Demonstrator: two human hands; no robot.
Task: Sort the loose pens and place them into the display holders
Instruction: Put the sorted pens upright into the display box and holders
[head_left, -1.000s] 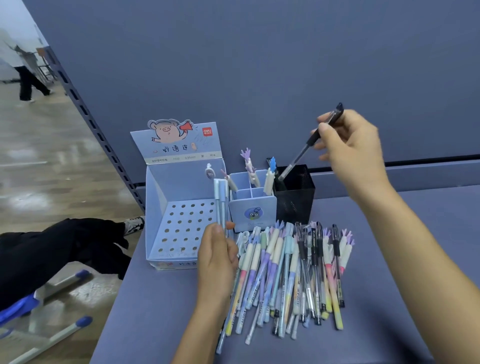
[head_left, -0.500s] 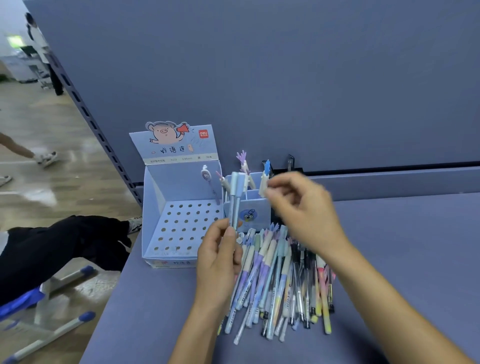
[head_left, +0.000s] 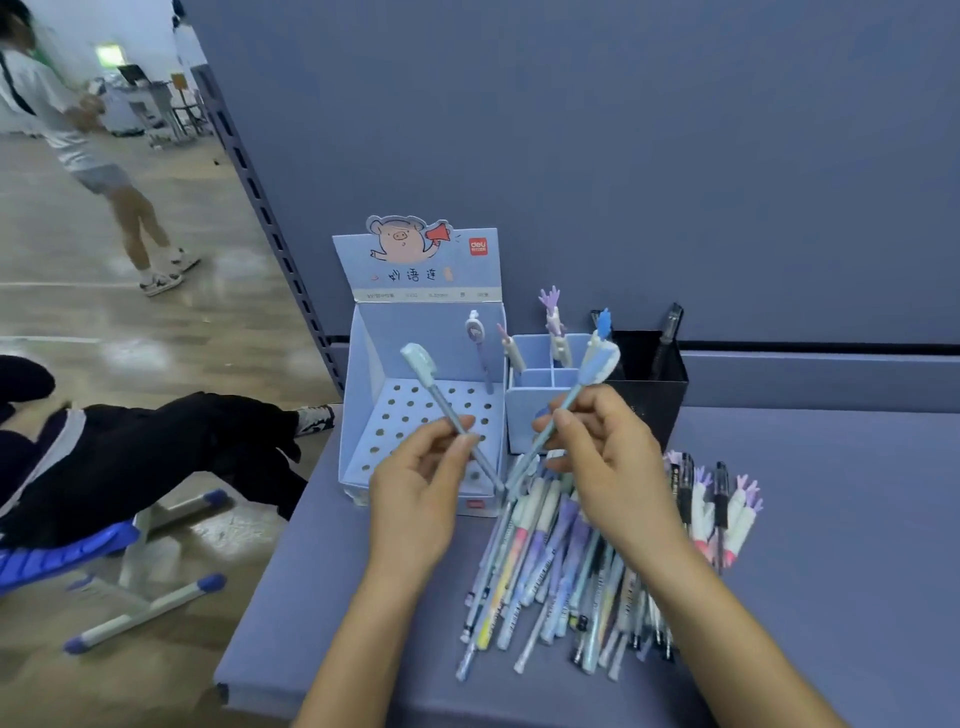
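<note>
View from a person's head, looking down at a blue-grey tabletop (head_left: 831, 519) against a blue-grey panel.

The landmark is a pale blue cardboard display box (head_left: 375, 364) with a cartoon pig on its header card and a floor punched with rows of holes. Only a single purple pen (head_left: 479, 345) stands in it, near its back right corner. The other holes that show are unfilled.

Just beside the box on its right is a small pale blue divided holder (head_left: 524, 415) with a few novelty-topped pens (head_left: 554, 325) upright in it. Further right of the box is a black holder (head_left: 662, 400) with a black pen (head_left: 670, 332) leaning inside.

Over the box's front edge, the left hand (head_left: 421, 483) pinches a light blue pen (head_left: 447, 410) low on its barrel between thumb and curled fingers. Its capped end tilts up and left above the holes.

Off the box's front right corner, the right hand (head_left: 608, 457) pinches a matching pen (head_left: 569, 402) the same way, capped end tilted up and right. The two lower tips come close together — whether they touch cannot be told.

In front of the box and to its right, a pile of loose pens (head_left: 571, 561) lies flat on the tabletop: pastel barrels mixed with black ones and hand-topped ones.

The sorting looks to be at an early stage — a handful of pens are in holders and most remain in the pile. The two matching pens seem bound for the box's holes.
</note>
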